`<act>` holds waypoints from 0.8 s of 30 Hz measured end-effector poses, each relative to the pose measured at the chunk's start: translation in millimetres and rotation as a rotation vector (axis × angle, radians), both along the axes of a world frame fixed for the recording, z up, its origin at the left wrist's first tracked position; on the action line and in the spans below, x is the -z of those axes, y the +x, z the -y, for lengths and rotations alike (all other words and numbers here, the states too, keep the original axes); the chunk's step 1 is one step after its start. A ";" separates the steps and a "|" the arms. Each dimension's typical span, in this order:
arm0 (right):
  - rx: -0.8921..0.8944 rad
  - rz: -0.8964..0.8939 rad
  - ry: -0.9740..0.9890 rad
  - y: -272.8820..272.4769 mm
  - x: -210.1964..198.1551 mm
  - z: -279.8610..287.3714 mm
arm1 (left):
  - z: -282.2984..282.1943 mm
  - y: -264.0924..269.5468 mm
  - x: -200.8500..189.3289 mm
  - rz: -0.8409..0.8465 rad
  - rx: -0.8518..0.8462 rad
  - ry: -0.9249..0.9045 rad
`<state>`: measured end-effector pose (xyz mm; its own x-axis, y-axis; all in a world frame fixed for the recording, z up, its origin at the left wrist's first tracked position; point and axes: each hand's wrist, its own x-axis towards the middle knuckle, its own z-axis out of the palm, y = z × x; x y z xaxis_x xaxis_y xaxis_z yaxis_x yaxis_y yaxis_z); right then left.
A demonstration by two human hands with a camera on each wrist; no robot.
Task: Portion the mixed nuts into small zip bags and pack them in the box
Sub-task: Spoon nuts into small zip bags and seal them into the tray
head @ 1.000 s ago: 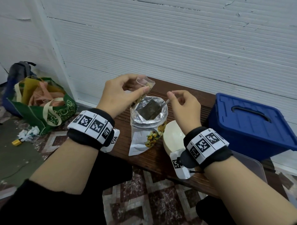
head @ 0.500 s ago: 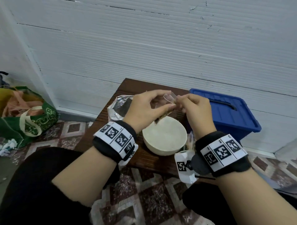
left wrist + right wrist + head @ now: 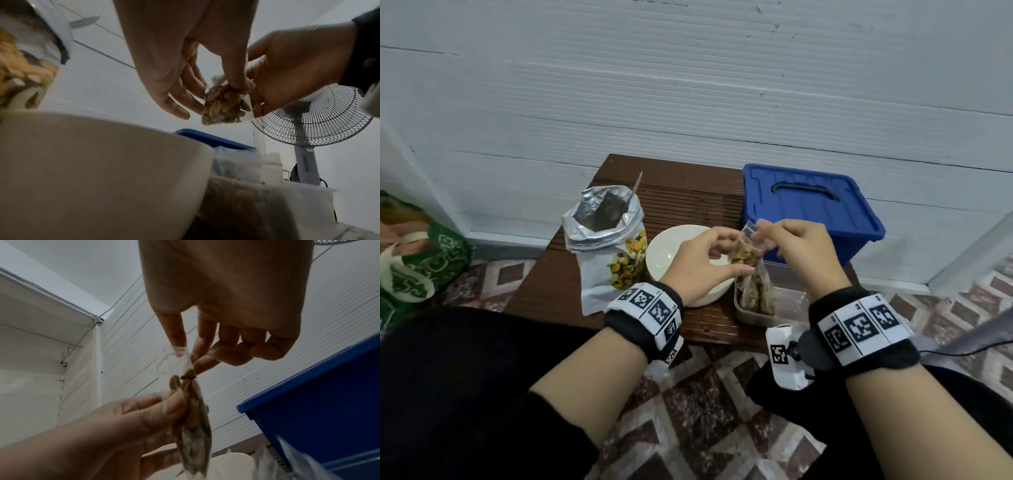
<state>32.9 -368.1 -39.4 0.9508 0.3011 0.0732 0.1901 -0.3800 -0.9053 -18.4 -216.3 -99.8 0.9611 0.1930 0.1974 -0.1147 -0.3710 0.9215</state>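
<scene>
We held a small zip bag of nuts (image 3: 745, 254) in the air above the clear plastic box (image 3: 789, 310), between the white bowl (image 3: 671, 253) and the blue bin (image 3: 808, 212). Our left hand (image 3: 700, 263) pinched its filled lower part between thumb and fingers; our right hand (image 3: 799, 253) pinched the top strip. The foil nut pouch (image 3: 607, 240) stood open at the left.

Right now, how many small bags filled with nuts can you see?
3: one zip bag held between both hands, two standing in the clear box below it. More may be hidden behind the hands.
</scene>
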 end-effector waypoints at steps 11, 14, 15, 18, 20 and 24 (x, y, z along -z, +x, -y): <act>0.107 0.160 -0.231 -0.1 12.2 1.0 | 7.8 11.2 9.4 -0.078 0.002 0.037; 0.214 0.150 -0.198 7.9 8.8 10.2 | 1.0 11.4 10.5 -0.121 -0.013 0.040; 0.248 0.143 -0.197 11.4 8.7 14.0 | -3.8 12.0 11.6 -0.125 -0.043 0.059; 0.316 0.126 -0.264 21.0 14.2 22.9 | -22.9 14.1 14.3 -0.176 -0.144 0.179; 0.346 0.101 -0.334 24.2 21.2 24.6 | -35.1 15.1 15.0 -0.250 -0.168 0.289; 0.357 0.025 -0.448 26.3 37.4 22.2 | -48.2 17.2 17.6 -0.397 -0.154 0.445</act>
